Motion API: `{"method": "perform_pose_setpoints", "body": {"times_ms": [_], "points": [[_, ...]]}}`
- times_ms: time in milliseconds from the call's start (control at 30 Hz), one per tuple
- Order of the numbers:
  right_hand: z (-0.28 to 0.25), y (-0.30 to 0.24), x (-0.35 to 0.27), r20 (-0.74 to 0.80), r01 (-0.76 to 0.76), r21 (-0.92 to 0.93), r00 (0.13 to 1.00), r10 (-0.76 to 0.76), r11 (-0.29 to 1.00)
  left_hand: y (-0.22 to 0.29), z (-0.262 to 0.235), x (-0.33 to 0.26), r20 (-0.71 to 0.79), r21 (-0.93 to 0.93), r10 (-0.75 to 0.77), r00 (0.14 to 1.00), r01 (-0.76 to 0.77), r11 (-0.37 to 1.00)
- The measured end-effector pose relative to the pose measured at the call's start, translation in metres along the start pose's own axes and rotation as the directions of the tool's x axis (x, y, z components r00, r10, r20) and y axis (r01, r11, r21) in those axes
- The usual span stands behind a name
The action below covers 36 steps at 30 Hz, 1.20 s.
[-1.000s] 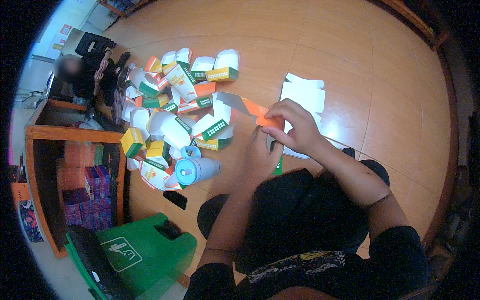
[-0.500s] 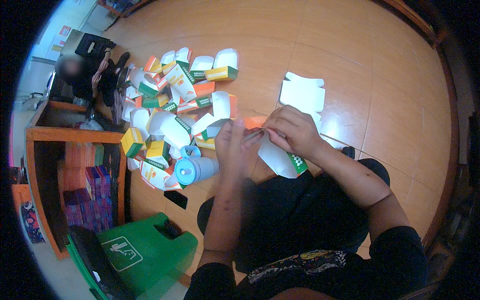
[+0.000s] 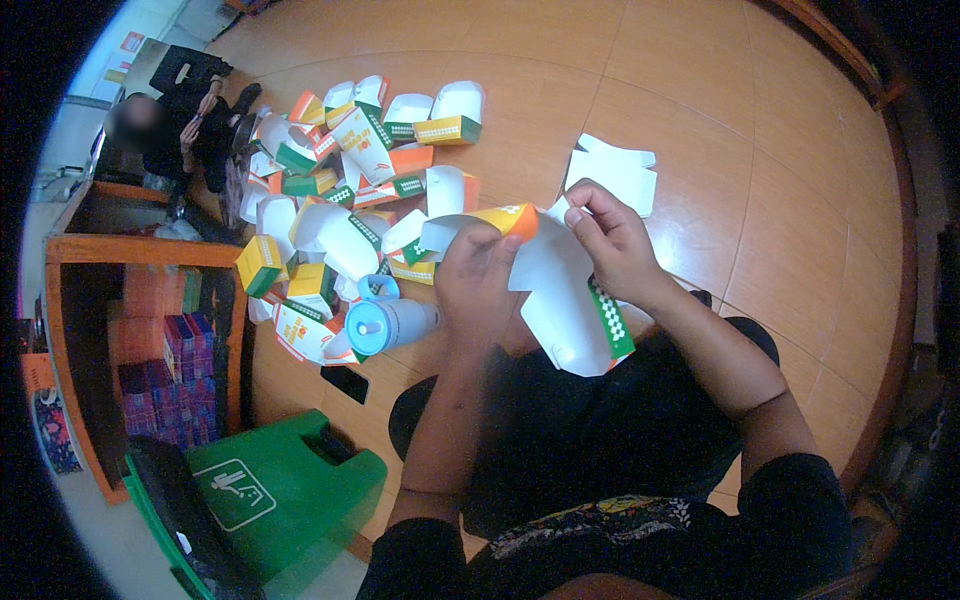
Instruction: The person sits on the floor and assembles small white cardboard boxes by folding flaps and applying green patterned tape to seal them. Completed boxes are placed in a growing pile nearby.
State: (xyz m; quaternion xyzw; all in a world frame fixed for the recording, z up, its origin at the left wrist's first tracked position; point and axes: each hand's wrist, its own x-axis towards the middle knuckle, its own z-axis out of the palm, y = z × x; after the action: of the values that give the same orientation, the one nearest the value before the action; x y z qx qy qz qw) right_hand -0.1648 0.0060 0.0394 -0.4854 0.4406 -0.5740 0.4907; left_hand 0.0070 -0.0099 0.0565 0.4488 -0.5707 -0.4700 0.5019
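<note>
Between my hands is a partly folded paper food carton (image 3: pixel 545 250), white inside with a yellow and orange outer side. My left hand (image 3: pixel 478 275) grips its left side, thumb on the orange part. My right hand (image 3: pixel 615 240) pinches a white flap at its upper right edge. Just below, over my lap, is a white panel with a green diamond-patterned side (image 3: pixel 608 318); whether it belongs to the held carton I cannot tell. Beyond my right hand, flat white carton blanks (image 3: pixel 615 180) lie on the floor.
A heap of folded cartons (image 3: pixel 345 245) covers the floor to the left. Near it are a light-blue tumbler (image 3: pixel 395 325) and a black phone (image 3: pixel 345 384). A green bin (image 3: pixel 300 500) and a wooden shelf (image 3: pixel 150 250) stand at the left. Another person (image 3: pixel 180 130) sits at the far left.
The held carton has opened out, showing more of its white inside and a yellow side. My right hand has moved up and right with the flap. The view has shifted slightly.
</note>
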Motion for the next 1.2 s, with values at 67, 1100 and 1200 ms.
{"method": "perform_pose_setpoints", "body": {"times_ms": [67,1100,1200], "points": [[0.004,-0.002,-0.002,-0.031,-0.016,0.031,0.999,0.017,0.999,-0.011,0.005,-0.004,-0.039,-0.128,-0.006,0.999,0.001,0.992],[0.019,0.006,-0.01,-0.18,0.288,-0.318,0.917,-0.356,0.903,-0.026,0.029,-0.023,-0.15,-0.118,-0.043,0.988,0.026,0.993],[0.013,0.004,-0.009,-0.134,0.271,-0.324,0.935,-0.327,0.907,-0.03,0.028,-0.02,-0.14,-0.162,-0.01,0.99,-0.012,0.987]]}}
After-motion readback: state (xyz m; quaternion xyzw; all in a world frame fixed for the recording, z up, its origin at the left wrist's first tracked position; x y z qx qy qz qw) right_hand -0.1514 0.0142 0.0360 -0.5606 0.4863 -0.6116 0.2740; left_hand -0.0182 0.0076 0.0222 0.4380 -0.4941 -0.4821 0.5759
